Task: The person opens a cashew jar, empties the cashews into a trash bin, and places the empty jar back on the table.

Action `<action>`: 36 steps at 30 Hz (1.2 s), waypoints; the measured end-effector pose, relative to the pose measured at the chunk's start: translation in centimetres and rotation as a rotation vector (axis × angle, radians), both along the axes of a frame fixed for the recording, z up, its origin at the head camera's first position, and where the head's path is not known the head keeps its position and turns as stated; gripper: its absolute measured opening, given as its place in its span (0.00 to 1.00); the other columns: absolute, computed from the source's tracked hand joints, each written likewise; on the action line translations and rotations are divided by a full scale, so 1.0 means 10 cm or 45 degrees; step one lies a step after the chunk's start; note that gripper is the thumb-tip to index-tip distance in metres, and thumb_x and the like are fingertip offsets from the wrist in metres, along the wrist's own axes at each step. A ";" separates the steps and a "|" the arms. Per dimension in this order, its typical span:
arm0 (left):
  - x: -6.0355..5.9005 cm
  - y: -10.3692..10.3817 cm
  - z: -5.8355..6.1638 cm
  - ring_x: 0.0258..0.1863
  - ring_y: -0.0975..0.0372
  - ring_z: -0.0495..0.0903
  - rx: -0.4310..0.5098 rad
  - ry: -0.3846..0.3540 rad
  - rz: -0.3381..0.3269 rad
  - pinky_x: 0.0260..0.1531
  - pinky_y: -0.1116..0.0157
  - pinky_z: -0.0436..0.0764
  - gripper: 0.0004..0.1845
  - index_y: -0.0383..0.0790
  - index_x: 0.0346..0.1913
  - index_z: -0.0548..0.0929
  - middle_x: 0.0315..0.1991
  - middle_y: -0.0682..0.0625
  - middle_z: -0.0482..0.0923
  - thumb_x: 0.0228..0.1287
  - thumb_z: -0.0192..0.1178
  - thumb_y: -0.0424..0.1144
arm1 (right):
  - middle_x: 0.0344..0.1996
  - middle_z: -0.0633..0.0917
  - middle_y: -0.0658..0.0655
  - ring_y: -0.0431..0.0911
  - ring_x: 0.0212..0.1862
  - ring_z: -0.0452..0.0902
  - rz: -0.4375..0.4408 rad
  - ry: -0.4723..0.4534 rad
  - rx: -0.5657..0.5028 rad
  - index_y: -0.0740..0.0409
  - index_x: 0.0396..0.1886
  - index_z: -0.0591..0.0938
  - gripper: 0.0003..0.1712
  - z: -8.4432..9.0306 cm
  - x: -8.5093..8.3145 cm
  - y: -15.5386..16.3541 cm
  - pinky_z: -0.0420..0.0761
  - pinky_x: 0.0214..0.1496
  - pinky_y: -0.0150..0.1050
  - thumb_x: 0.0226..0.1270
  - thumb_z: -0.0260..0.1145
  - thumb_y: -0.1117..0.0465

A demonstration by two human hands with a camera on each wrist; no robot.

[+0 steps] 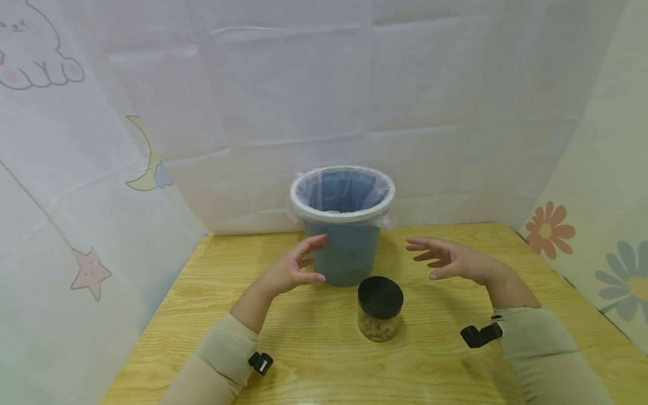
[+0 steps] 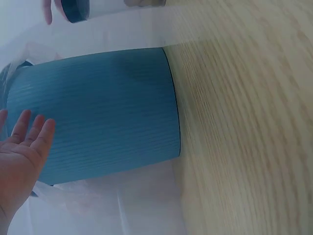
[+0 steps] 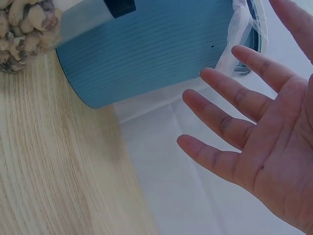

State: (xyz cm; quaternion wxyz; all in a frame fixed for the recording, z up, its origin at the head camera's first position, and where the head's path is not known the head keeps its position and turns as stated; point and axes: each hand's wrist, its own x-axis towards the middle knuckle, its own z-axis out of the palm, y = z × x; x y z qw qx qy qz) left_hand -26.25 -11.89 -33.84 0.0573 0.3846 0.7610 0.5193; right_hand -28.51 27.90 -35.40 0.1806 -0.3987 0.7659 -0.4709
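A clear jar (image 1: 378, 326) with a black lid (image 1: 381, 297) stands upright on the table, holding pale, lumpy pieces (image 3: 29, 29) that look like nuts. Behind it is a blue trash bin (image 1: 349, 253) with a white rim and a clear plastic liner. My left hand (image 1: 296, 267) hovers left of the jar, before the bin's left side, fingers relaxed and holding nothing. To the jar's right my right hand (image 1: 453, 260) hangs in the air, its fingers spread in the right wrist view. Neither hand touches the jar.
The wood-grain table (image 1: 314, 360) spans the lower view. Behind the bin hangs a pale cloth backdrop (image 1: 314, 101), with printed sheets on both sides. Each sleeve carries a small black camera mount, such as the one on the right (image 1: 481, 336).
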 end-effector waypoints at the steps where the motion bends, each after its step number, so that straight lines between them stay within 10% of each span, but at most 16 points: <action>1: 0.00 0.01 -0.01 0.65 0.42 0.55 0.001 -0.003 -0.009 0.59 0.45 0.60 0.41 0.28 0.68 0.53 0.65 0.30 0.55 0.52 0.64 0.25 | 0.68 0.55 0.62 0.44 0.63 0.62 0.007 -0.004 -0.008 0.55 0.72 0.50 0.41 0.00 0.00 0.00 0.69 0.57 0.36 0.64 0.57 0.71; 10: 0.01 0.09 -0.05 0.65 0.41 0.54 0.012 -0.002 -0.079 0.59 0.43 0.58 0.43 0.28 0.68 0.53 0.66 0.31 0.53 0.53 0.66 0.30 | 0.68 0.56 0.62 0.45 0.63 0.62 0.017 0.038 0.007 0.58 0.72 0.49 0.40 0.00 0.03 -0.02 0.65 0.60 0.51 0.63 0.57 0.71; 17: -0.09 0.15 -0.21 0.66 0.45 0.55 0.016 -0.010 -0.086 0.59 0.45 0.60 0.43 0.35 0.69 0.54 0.67 0.36 0.54 0.53 0.66 0.31 | 0.67 0.56 0.65 0.44 0.63 0.62 0.049 0.055 -0.006 0.61 0.71 0.49 0.40 -0.01 0.04 -0.04 0.68 0.58 0.38 0.63 0.57 0.72; 27: -0.15 0.26 -0.41 0.67 0.53 0.56 -0.020 -0.035 -0.116 0.59 0.48 0.62 0.44 0.41 0.70 0.54 0.68 0.40 0.53 0.52 0.67 0.32 | 0.67 0.59 0.62 0.48 0.63 0.63 0.040 0.062 -0.015 0.61 0.71 0.50 0.41 -0.07 0.05 -0.07 0.68 0.59 0.46 0.61 0.59 0.73; 36: -0.01 0.37 -0.29 0.65 0.47 0.58 -0.058 -0.010 -0.126 0.58 0.54 0.67 0.43 0.31 0.68 0.54 0.68 0.38 0.54 0.51 0.66 0.28 | 0.67 0.59 0.61 0.54 0.63 0.62 0.040 0.007 -0.047 0.57 0.71 0.51 0.41 -0.14 0.07 -0.14 0.66 0.58 0.54 0.62 0.59 0.72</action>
